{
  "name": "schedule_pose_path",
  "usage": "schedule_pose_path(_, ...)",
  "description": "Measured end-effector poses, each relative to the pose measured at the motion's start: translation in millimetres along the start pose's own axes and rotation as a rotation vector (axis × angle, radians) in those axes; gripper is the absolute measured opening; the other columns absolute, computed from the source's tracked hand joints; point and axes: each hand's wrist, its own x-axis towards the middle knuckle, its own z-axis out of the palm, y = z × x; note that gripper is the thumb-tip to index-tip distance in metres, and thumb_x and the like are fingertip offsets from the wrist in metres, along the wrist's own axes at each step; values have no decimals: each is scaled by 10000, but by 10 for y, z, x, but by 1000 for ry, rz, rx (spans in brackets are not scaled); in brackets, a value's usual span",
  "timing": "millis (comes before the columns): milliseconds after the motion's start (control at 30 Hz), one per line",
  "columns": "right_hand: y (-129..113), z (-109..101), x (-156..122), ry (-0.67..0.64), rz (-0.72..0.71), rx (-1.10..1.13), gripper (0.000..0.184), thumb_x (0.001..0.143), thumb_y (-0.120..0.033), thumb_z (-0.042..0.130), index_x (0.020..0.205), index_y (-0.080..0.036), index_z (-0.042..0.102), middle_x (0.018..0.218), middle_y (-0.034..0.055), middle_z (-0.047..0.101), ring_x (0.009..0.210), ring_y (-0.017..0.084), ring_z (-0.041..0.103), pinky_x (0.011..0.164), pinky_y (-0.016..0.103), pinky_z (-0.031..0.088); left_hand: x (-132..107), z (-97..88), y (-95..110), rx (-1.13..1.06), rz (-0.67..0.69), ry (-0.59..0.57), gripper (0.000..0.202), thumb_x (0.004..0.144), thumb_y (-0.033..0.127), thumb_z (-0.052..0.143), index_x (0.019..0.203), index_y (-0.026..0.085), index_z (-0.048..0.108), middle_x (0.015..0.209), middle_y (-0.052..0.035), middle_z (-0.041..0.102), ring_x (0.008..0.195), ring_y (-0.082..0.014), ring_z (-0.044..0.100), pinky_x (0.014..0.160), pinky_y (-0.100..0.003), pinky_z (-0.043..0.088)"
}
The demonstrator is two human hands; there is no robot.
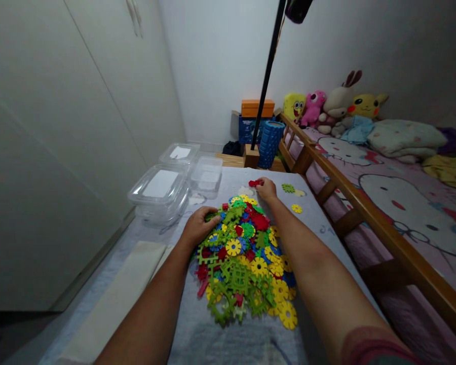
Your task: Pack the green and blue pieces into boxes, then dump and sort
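Note:
A heap of flat plastic building pieces (247, 258), green, yellow, red and blue, lies on a grey cloth (228, 339) in front of me. My left hand (199, 227) rests on the heap's left edge with fingers curled over green pieces. My right hand (266, 189) reaches past the heap's far side, fingers pinched on a red piece (254, 183). A white piece (245, 191) lies just left of it. A green piece (288, 188) and two yellowish pieces (297, 208) lie loose to the right.
Three clear plastic containers (163, 192) stand at the far left of the cloth. A wooden bed rail (368, 215) runs along the right, with stuffed toys (338, 104) on the bed. A black pole (268, 76) rises from a wooden base behind, beside boxes and a blue roller.

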Motion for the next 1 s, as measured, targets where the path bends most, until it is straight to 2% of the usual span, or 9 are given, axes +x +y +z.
schedule_pose_path(300,-97,27,-47,-45,-52,25,361,763,-95,526,1048,-151,740,974,65,751,900,179,660,858,262,484,15,5,-24,2,-1,-3,451,780,545,616,1031,182,713,1097,-102,717,1026,-276,661,971,-431,499)
schedule_pose_path(467,-210,56,-84,-121,-114,28,318,729,-61,515,896,-186,755,926,32,763,938,173,653,874,246,475,9,5,-43,4,6,-7,458,787,542,615,1052,180,711,1102,-103,718,1027,-273,663,968,-424,502)
schedule_pose_path(567,-239,-20,-116,-109,-120,38,329,732,-59,509,908,-185,756,942,36,764,949,174,656,877,252,478,2,4,-38,9,9,-4,454,788,542,614,1047,183,713,1098,-102,723,1017,-273,668,959,-428,510)
schedule_pose_path(667,-204,-191,-198,-117,-161,86,314,754,-82,509,928,-170,756,949,48,759,921,172,661,871,266,487,-2,-3,-17,13,8,-3,441,786,535,610,1038,189,715,1093,-98,729,1017,-274,669,962,-433,509)
schedule_pose_path(767,-136,-358,-343,-247,-222,104,256,775,-125,540,914,-154,753,886,45,747,844,168,659,815,267,492,-2,-9,2,9,4,-6,440,776,533,609,1029,189,715,1084,-101,732,1017,-278,668,962,-441,509)
schedule_pose_path(867,-92,-420,-502,-387,-239,19,219,770,-132,583,907,-144,753,882,49,741,817,171,646,757,249,473,-1,-12,16,6,8,1,440,767,533,610,1021,189,716,1079,-103,733,1022,-281,667,974,-448,501)
schedule_pose_path(1000,-101,-365,-625,-403,-274,-150,246,782,-103,584,962,-151,743,986,66,733,914,184,624,798,238,446,-7,-16,37,2,-8,-1,447,756,542,616,1014,192,716,1058,-95,737,1000,-277,673,961,-436,507)
